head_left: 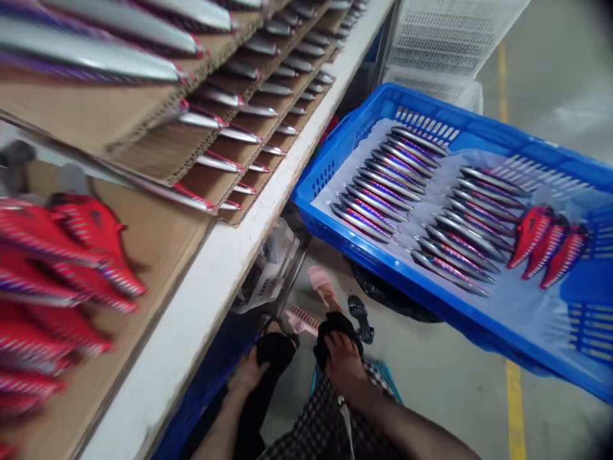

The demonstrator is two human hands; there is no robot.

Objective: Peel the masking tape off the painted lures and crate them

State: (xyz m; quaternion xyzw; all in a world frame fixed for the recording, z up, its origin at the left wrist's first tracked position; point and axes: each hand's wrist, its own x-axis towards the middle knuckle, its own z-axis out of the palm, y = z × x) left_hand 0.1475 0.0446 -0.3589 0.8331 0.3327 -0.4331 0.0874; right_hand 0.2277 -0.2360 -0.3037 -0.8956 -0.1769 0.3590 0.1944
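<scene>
My right hand (342,361) lies over my knee on black cloth, its fingers spread and nothing in them. Against the side of the other black trouser leg rests my left hand (246,377), thumb apart from the fingers, with no object visible in it. Right of my knees stands a blue plastic basket (352,246) lined with white sheeting. Two rows of silver and purple fishing lures (383,185) lie in it, beside several red lures (555,246) at the end. More red lures (90,236) are heaped on cardboard on the table at left.
Stacked cardboard sheets (158,144) bearing many silver lures cover the far part of the white-edged table (205,275). White plastic crates (435,38) stand behind the blue basket. Pink slippers (301,319) and a dark sandal (360,318) are on the floor, which has yellow lines (514,409).
</scene>
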